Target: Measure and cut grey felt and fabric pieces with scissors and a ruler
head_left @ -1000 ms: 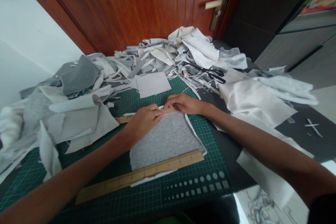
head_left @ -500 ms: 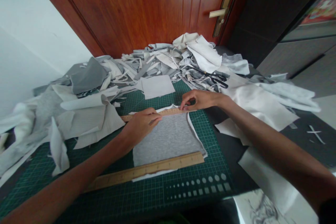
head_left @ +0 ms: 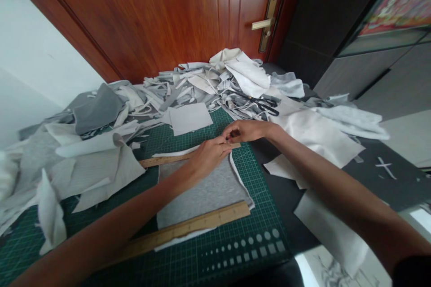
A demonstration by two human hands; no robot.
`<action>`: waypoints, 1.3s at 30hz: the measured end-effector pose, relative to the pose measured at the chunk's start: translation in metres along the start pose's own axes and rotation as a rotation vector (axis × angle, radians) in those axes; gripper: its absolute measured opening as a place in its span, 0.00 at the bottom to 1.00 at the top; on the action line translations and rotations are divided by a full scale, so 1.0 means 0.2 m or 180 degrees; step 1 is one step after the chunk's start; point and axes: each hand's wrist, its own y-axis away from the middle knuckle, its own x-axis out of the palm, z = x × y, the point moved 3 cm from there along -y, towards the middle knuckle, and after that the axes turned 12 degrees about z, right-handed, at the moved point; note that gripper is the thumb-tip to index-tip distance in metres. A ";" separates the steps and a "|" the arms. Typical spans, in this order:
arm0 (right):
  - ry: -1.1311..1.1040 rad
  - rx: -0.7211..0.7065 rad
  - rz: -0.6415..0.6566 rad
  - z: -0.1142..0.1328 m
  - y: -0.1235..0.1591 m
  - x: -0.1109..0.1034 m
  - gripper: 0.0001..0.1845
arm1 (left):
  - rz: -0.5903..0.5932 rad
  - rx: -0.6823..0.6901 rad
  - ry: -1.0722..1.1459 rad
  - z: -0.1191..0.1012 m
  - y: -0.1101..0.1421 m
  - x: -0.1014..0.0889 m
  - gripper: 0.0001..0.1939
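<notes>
**Left hand (head_left: 210, 157) and right hand (head_left: 244, 131) meet at top edge of grey fabric panel (head_left: 198, 193)**

The panel lies flat on a green cutting mat (head_left: 266, 179), centre of the frame. Its sides run roughly up and down the frame and draw closer toward the top. It sits on a white fabric layer (head_left: 240, 179), which shows as a narrow border along the right side and top edge.

An upper wooden ruler (head_left: 168, 159) lies across the panel's top edge, its long axis running left to right and rising slightly to the right. A lower wooden ruler (head_left: 188, 230) lies across the bottom edge on nearly the same line. Ruler markings are too small to read, and no brand or label can be read. The mat shows a printed grid and rows of circles and squares along its lower edge.

Left hand: lying over the upper ruler and panel edge, fingers together and angled toward the right hand. Right hand: fingers curved and narrowly spaced, tips touching the left hand's fingers just above the ruler's right end. Whether either hand grips the ruler or fabric cannot be told.

A pale fabric square (head_left: 188, 119) lies on the mat above the panel. Black-handled scissors (head_left: 266, 105) rest on a heap of fabric scraps (head_left: 208, 83) at upper centre, before a wooden door (head_left: 151, 18).
</notes>
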 end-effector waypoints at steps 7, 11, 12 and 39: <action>0.0104 -0.0015 -0.0019 -0.02 -0.01 0.00 0.08 | 0.0136 -0.0120 -0.0046 -0.02 -0.06 0.01 0.12; 0.0113 -0.0064 -0.0019 0.00 -0.01 -0.01 0.10 | 0.0092 -0.0049 -0.0054 -0.01 0.00 -0.02 0.12; 0.0116 -0.0065 -0.0017 0.00 0.00 -0.01 0.11 | 0.0093 -0.0073 -0.0072 0.00 0.03 -0.02 0.12; 0.0178 0.0770 0.0168 0.17 0.06 -0.01 0.22 | -0.0403 -0.1846 -0.1893 0.48 1.18 -0.62 0.25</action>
